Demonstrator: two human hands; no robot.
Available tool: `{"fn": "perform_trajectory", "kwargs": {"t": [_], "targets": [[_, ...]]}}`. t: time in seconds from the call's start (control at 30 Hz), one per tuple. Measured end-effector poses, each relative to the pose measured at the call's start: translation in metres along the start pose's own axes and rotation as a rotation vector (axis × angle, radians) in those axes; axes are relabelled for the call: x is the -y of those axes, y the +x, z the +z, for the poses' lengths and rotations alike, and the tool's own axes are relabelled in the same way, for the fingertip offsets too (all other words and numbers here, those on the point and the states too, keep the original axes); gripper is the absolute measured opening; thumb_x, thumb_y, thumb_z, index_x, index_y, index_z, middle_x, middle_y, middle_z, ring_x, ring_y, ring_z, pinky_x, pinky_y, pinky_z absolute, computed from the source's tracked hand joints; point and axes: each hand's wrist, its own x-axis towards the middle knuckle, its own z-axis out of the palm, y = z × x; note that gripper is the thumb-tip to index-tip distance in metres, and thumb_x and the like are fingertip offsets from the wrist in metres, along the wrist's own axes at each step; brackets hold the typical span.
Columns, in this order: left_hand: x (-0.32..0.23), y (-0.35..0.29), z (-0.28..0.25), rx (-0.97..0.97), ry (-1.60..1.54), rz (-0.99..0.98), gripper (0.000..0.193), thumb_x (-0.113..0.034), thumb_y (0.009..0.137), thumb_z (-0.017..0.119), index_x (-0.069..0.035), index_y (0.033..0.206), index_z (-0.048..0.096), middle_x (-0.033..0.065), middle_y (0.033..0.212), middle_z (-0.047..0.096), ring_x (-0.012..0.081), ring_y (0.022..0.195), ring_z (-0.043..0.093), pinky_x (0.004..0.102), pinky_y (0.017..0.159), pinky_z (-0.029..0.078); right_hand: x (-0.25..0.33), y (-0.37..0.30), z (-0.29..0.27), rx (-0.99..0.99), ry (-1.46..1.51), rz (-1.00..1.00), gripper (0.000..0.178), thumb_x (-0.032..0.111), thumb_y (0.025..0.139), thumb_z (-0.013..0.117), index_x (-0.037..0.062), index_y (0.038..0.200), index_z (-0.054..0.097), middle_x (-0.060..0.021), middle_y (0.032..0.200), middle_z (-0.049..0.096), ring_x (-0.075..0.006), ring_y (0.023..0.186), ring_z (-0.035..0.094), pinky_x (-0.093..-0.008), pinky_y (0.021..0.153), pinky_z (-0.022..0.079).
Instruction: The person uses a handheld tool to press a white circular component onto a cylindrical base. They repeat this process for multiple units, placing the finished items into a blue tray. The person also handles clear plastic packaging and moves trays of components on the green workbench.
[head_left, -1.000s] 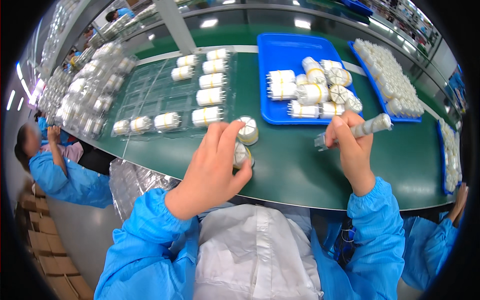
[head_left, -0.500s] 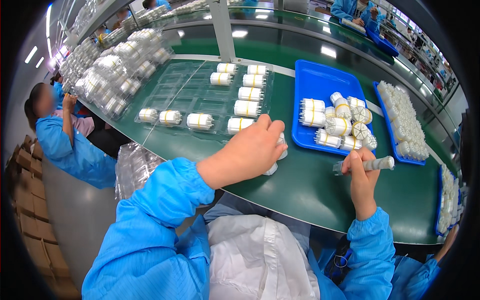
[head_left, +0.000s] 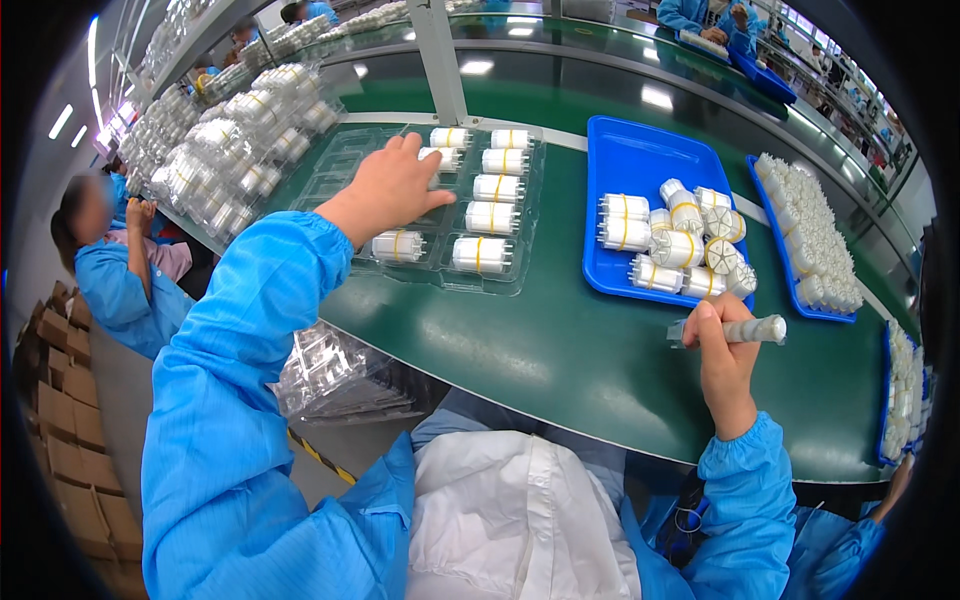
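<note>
My left hand (head_left: 395, 187) is over the clear plastic tray (head_left: 513, 280), palm down with thumb and fingers apart. Its fingers partly cover a white cylinder with a yellow band (head_left: 446, 159); whatever lies under the palm is hidden. Several more such cylinders with thin pins fill the tray's right column, one at its near end (head_left: 482, 254). Beside the near edge, another banded cylinder (head_left: 398, 246) sits just right of my left sleeve. My right hand (head_left: 728, 370) grips a thick, pen-shaped, whitish translucent tube (head_left: 757, 330) above the green tabletop, close to the blue tray.
A blue tray (head_left: 625, 150) holds loose cylinders in a heap. Farther right, another blue tray (head_left: 826, 318) carries densely packed white parts. Filled clear trays (head_left: 225, 140) are piled at the left. Clear packaging (head_left: 340, 375) lies below the table edge. A metal post (head_left: 437, 60) rises behind; co-workers sit nearby.
My left hand has moved left and away from me, from the near table edge to over the tray. White parts formerly under it there are gone. My right hand stays nearly still.
</note>
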Motion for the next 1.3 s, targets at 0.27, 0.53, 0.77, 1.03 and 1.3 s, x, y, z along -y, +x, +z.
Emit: {"fn": "perform_trajectory", "kwargs": {"t": [0.27,0.53,0.77,1.03,1.3], "targets": [[-0.011,0.020,0.000,-0.221,-0.278,-0.092,0.025,-0.024,0.098,0.055,-0.004,0.102,0.069,0.0132,0.094,0.062,0.0332,0.099,0.058,0.0443,0.083,0.048,0.001,-0.003,0.000,0.004,-0.002,-0.036,0.028,0.012,0.096,0.060,0.0057,0.070,0.054,-0.0017,0.065,0.057,-0.0083,0.059,0.050,-0.0262,0.055,0.042],[-0.174,0.055,-0.029,-0.343,-0.776,0.293,0.027,-0.014,0.083,0.069,-0.003,0.105,0.061,0.0149,0.101,0.063,0.0335,0.098,0.061,0.0424,0.086,0.049,-0.008,-0.001,0.003,0.062,-0.094,-0.035,0.032,0.010,0.092,0.064,0.0032,0.064,0.052,0.0001,0.057,0.048,-0.0069,0.053,0.038,-0.0297,0.047,0.030],[-0.201,0.060,-0.015,-0.084,-0.513,0.220,0.039,-0.015,0.077,0.072,-0.003,0.111,0.057,0.0169,0.103,0.057,0.0359,0.094,0.059,0.0459,0.083,0.049,-0.005,0.000,0.001,0.071,-0.072,-0.037,0.032,0.010,0.092,0.064,0.0035,0.064,0.051,0.0007,0.056,0.047,-0.0069,0.052,0.037,-0.0300,0.046,0.030],[-0.178,0.000,-0.068,-0.302,-0.927,0.263,0.039,-0.014,0.073,0.080,-0.004,0.106,0.062,0.0105,0.099,0.060,0.0269,0.086,0.059,0.0351,0.073,0.050,0.001,-0.003,-0.004,0.056,-0.064,-0.086,0.032,0.011,0.092,0.065,0.0039,0.065,0.051,0.0003,0.057,0.049,-0.0071,0.052,0.040,-0.0293,0.047,0.031],[-0.230,-0.029,-0.032,-0.178,-1.166,0.488,0.048,-0.018,0.070,0.087,-0.004,0.110,0.064,0.0115,0.102,0.064,0.0289,0.092,0.061,0.0374,0.077,0.050,0.023,0.000,-0.006,-0.037,0.254,0.012,0.028,0.012,0.097,0.059,0.0045,0.070,0.056,-0.0021,0.065,0.059,-0.0066,0.059,0.051,-0.0254,0.054,0.041]]}}
